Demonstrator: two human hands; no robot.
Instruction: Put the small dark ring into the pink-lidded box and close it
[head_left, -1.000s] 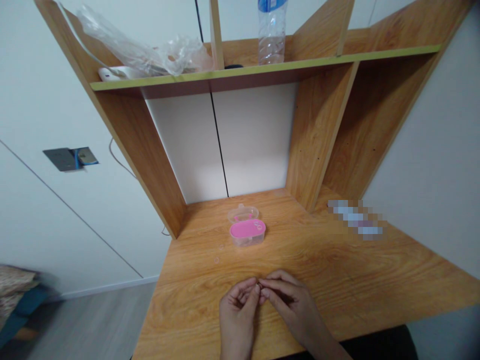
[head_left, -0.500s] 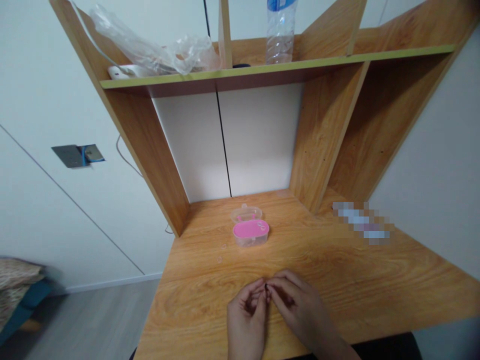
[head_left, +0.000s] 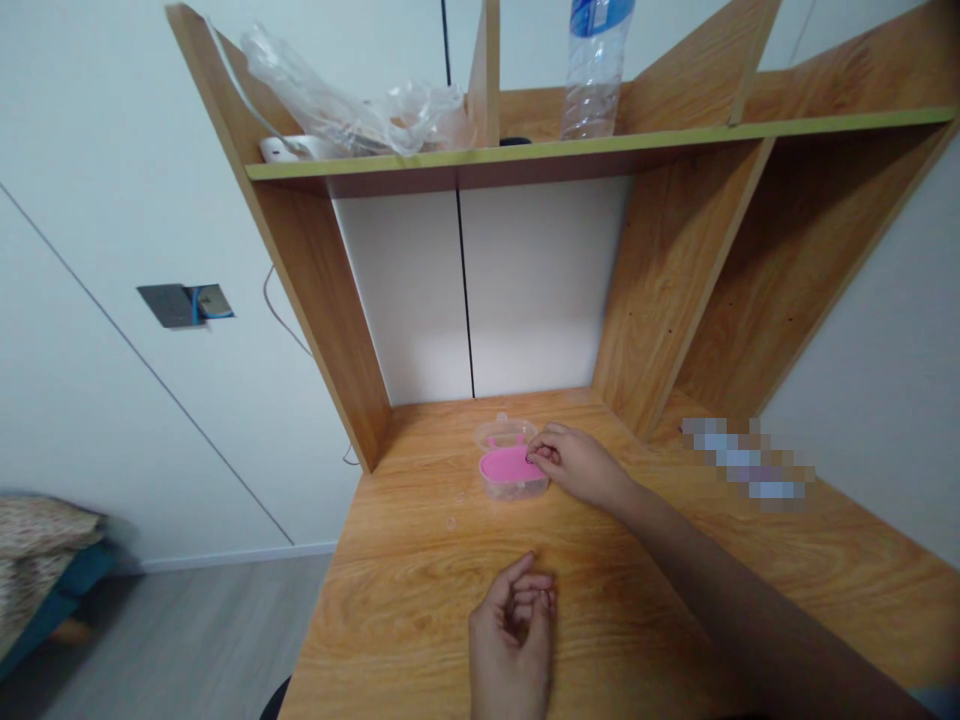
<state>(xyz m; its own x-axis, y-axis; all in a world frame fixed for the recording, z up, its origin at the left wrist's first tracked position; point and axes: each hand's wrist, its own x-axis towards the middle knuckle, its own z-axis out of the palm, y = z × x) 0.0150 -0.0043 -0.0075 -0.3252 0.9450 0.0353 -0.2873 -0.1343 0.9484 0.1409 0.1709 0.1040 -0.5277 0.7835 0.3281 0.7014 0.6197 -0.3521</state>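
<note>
A small clear plastic box (head_left: 515, 489) with a pink top (head_left: 501, 464) stands toward the back of the desk. Its clear lid (head_left: 491, 436) is folded back behind it. My right hand (head_left: 571, 462) reaches over the right end of the pink top, thumb and fingers pinched at a tiny dark thing (head_left: 529, 459), too small to name. Nearer to me, my left hand (head_left: 511, 628) rests over the desk, loosely curled with thumb against fingertips; whatever it holds, if anything, is hidden. Two small clear rings (head_left: 451, 522) lie left of the box.
The wooden desk (head_left: 397, 600) has a shelf unit (head_left: 525, 165) at its back, bearing a plastic bag (head_left: 352, 120) and a plastic bottle (head_left: 595, 85). A blurred-out item (head_left: 742, 465) lies at the right. A wall socket (head_left: 186, 305) is at the left.
My right hand has left the left hand and moved forward to the pink top, covering its right end. My left hand stays near the desk's front. The view has shifted slightly.
</note>
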